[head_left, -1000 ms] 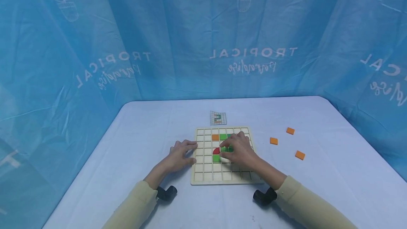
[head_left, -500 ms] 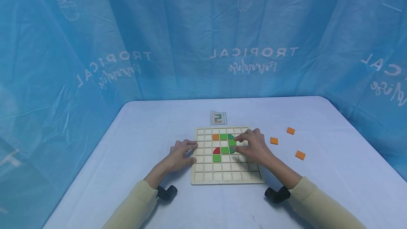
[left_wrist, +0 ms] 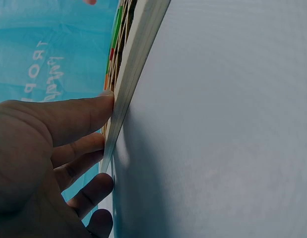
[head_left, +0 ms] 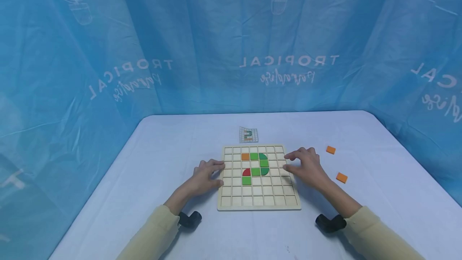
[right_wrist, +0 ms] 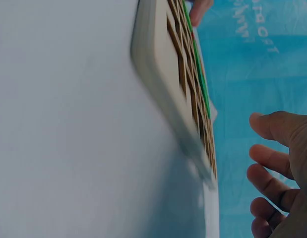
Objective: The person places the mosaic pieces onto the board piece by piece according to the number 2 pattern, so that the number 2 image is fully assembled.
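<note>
A pale wooden grid board [head_left: 258, 201] lies on the table with coloured tiles in its cells. In the upper row sit an orange tile [head_left: 245, 157], a light green tile [head_left: 254, 156] and a dark green rounded tile [head_left: 262, 156]. Lower down are a red rounded tile [head_left: 246, 172], another dark green rounded one and more light green squares. My left hand [head_left: 205, 177] rests with thumb and fingertips against the board's left edge [left_wrist: 131, 74]. Over the right edge hovers my right hand [head_left: 306, 167], thumb and fingers apart, holding nothing.
Two loose orange tiles, one farther back [head_left: 331, 150] and one nearer [head_left: 341, 177], lie to the right. A small printed pattern card [head_left: 248, 135] stands behind the board. A blue printed curtain [head_left: 216, 43] surrounds the white table [head_left: 173, 131].
My right hand has moved right, off the tiles to the board's right edge, uncovering the green tiles. It now covers one loose orange tile's spot. My left hand stays at the edge.
</note>
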Motion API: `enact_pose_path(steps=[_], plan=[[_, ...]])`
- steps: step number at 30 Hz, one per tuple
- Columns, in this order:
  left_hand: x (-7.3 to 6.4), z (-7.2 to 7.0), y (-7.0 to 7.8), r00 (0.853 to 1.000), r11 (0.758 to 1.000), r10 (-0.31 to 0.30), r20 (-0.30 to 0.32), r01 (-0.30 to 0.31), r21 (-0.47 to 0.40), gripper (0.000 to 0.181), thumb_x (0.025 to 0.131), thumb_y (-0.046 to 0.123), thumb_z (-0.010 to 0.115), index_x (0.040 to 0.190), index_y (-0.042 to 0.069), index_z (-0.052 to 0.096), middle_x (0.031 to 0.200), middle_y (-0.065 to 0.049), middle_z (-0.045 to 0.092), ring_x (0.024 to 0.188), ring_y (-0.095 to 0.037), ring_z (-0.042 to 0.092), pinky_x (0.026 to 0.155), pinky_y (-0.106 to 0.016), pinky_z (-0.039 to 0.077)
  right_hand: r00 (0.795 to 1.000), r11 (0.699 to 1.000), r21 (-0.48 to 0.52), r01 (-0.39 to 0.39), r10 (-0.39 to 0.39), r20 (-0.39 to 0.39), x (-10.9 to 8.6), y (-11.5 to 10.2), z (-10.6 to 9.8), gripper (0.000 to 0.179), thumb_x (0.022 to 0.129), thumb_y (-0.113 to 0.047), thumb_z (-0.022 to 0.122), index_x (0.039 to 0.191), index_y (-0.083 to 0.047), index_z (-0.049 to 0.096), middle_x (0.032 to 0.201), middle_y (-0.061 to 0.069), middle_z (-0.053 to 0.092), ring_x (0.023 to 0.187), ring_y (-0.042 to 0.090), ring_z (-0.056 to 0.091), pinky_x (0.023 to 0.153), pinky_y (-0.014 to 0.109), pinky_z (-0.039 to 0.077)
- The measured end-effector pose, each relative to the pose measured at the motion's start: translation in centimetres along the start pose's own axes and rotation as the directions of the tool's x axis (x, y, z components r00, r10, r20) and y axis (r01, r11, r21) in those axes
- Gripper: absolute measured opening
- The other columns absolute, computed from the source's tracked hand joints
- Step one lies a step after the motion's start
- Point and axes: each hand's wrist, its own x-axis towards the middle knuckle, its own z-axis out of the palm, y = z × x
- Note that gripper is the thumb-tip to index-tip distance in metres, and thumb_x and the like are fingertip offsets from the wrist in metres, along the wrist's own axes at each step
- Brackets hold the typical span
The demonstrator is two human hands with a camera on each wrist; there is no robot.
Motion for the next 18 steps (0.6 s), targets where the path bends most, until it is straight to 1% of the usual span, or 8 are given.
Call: enact_pose_path(steps=[3, 5, 8, 12, 15, 18], plan=[[-0.1, 0.0, 0.1, 1.0, 1.0, -0.002, 0.002, 0.002, -0.007, 0.055, 0.086, 0.019, 0.072, 0.136, 0.005, 0.054, 0.14, -0.004, 0.048, 0.127, -0.03, 0.034, 0.096, -0.05, 0.027, 1.0, 0.999, -0.015, -0.029, 0.029, -0.002, 0.0, 1.1, -0.5, 0.032, 0.079, -0.02, 0.078, 0.106, -0.005, 0.072, 0.097, 0.01, 0.059, 0.098, 0.031, 0.04, 0.078, 0.046, 0.031], [0.0, -0.1, 0.1, 1.0, 1.0, -0.001, 0.0, 0.001, -0.008, 0.055, 0.086, 0.018, 0.072, 0.136, 0.005, 0.054, 0.14, -0.004, 0.047, 0.13, -0.032, 0.032, 0.097, -0.051, 0.026, 0.999, 0.999, -0.015, -0.038, 0.037, -0.008, 0.0, 1.8, -0.8, 0.032, 0.079, -0.019, 0.078, 0.106, -0.004, 0.072, 0.099, 0.013, 0.059, 0.099, 0.033, 0.04, 0.078, 0.047, 0.031], [0.0, -0.1, 0.1, 1.0, 1.0, -0.004, 0.0, 0.004, -0.006, 0.055, 0.086, 0.018, 0.072, 0.136, 0.006, 0.054, 0.14, -0.004, 0.047, 0.13, -0.031, 0.033, 0.097, -0.051, 0.026, 0.999, 0.999, -0.019, -0.041, 0.041, -0.018, 0.0, 2.6, -1.3, 0.032, 0.08, -0.019, 0.078, 0.106, -0.002, 0.072, 0.102, 0.016, 0.059, 0.099, 0.035, 0.04, 0.078, 0.048, 0.031], [0.0, 0.0, 0.1, 1.0, 1.0, -0.006, -0.004, 0.006, -0.011, 0.055, 0.086, 0.018, 0.073, 0.136, 0.006, 0.054, 0.14, -0.004, 0.048, 0.126, -0.029, 0.034, 0.095, -0.049, 0.026, 0.999, 0.999, -0.02, -0.04, 0.039, -0.024, -0.1, 3.4, -1.9, 0.033, 0.081, -0.018, 0.076, 0.107, 0.001, 0.071, 0.103, 0.019, 0.058, 0.101, 0.038, 0.04, 0.083, 0.055, 0.029], [-0.1, 0.0, 0.2, 1.0, 1.0, 0.0, -0.006, 0.0, -0.012, 0.055, 0.085, 0.018, 0.073, 0.136, 0.006, 0.055, 0.14, -0.004, 0.048, 0.124, -0.028, 0.035, 0.093, -0.048, 0.027, 0.999, 0.999, -0.01, -0.045, 0.044, -0.027, -0.2, 4.0, -2.3, 0.033, 0.082, -0.018, 0.075, 0.108, 0.002, 0.069, 0.104, 0.021, 0.056, 0.106, 0.043, 0.039, 0.086, 0.06, 0.025], [-0.1, -0.1, 0.2, 1.0, 1.0, 0.003, -0.006, -0.003, -0.011, 0.055, 0.085, 0.017, 0.073, 0.136, 0.006, 0.055, 0.14, -0.004, 0.048, 0.124, -0.028, 0.036, 0.092, -0.047, 0.027, 0.998, 0.998, -0.014, -0.056, 0.055, -0.032, -0.2, 4.7, -2.4, 0.034, 0.082, -0.018, 0.074, 0.109, 0.003, 0.069, 0.106, 0.024, 0.055, 0.111, 0.047, 0.035, 0.087, 0.063, 0.023]])
